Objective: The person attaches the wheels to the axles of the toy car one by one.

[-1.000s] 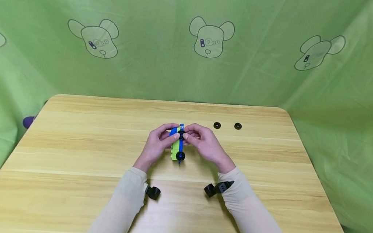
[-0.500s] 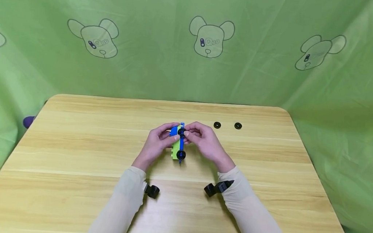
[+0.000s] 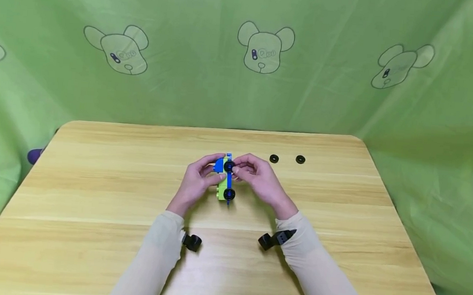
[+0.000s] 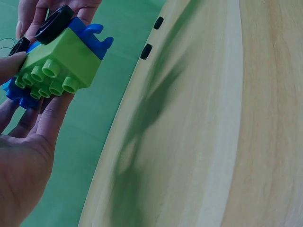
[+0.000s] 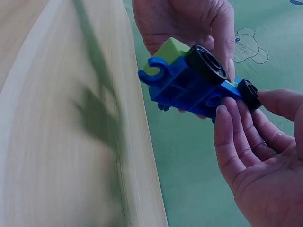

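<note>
Behind, green curtain: it hangs around the far side and both flanks, printed with outlined cartoon animal heads.
Wooden table: pale, grained, rounded at its far corners, reaching up to the curtain.
Sleeves: cream, the left one and the right one enter from the near edge.
Left hand: grips the toy's body between thumb and fingers, from its left side.
Right hand: pinches the toy's far end, thumb against a wheel, other fingers curved under the blue chassis.
Toy car: lime green and blue, on its side, raised off the table between both hands, a blue hook at its near end.
Wrist cameras: black, one at the left cuff, one at the right.
Wheels: black, the far wheel by the right thumb, the near wheel untouched.
Loose black rings: one nearer the right hand, another farther right, flat and apart.
</note>
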`<state>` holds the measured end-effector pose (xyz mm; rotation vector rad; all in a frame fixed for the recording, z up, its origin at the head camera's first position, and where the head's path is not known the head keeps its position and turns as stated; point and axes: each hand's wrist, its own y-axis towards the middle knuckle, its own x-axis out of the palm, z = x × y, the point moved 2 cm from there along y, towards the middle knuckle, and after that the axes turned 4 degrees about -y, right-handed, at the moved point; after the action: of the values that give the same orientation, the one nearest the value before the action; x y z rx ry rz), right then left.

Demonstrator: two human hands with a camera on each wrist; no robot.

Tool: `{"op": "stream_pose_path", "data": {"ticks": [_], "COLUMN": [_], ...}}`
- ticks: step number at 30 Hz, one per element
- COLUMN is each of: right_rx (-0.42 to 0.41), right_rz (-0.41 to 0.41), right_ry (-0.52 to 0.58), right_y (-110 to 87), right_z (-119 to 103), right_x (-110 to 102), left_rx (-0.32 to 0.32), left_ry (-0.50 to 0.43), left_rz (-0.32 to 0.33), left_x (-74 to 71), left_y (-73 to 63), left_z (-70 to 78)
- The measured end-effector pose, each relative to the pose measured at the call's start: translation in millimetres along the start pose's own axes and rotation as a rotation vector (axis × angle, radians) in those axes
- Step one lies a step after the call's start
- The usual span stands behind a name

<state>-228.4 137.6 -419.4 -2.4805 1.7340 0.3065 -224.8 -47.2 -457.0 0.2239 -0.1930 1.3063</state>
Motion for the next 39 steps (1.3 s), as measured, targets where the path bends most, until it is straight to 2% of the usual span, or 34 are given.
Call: {"op": "stream_pose_path", "data": {"ticks": [5,12,19,25,34,39], "right_rx": [-0.009,-0.058,-0.119,-0.161,-0.193,-0.194], "right_rz": [0.007,-0.046,-0.102,-0.135,-0.117,-0.071], "right_ry": [-0.048,-0.172,-0.174,-0.169,-0.195,-0.202], "right_y": [-3.2,-8.9,-14.9,-18.0,-18.8,-16.1], "right_z": [0.5,0.5,0.0,-2.8,-10.0,-3.2], "right_x": [-1.2,-0.9,1.6,3.8,7.0,5.5], "left_rx": [0.012,0.005,0.038,0.055,0.013,-0.049], "left_ry": [-0.024,-0.086,-0.149,-0.143,-0.160,-0.147], "left_rz": [0.036,0.085,0.153,0.219,0.346,0.349], "left_x": [-3.0,-6.5,-9.9,-11.9,-9.7,-9.4], "left_y": [1.1,2.8,2.4,3.3,4.4,3.9], "left_z": [-0.1,1.7,4.0,4.1,2.3,0.8]}}
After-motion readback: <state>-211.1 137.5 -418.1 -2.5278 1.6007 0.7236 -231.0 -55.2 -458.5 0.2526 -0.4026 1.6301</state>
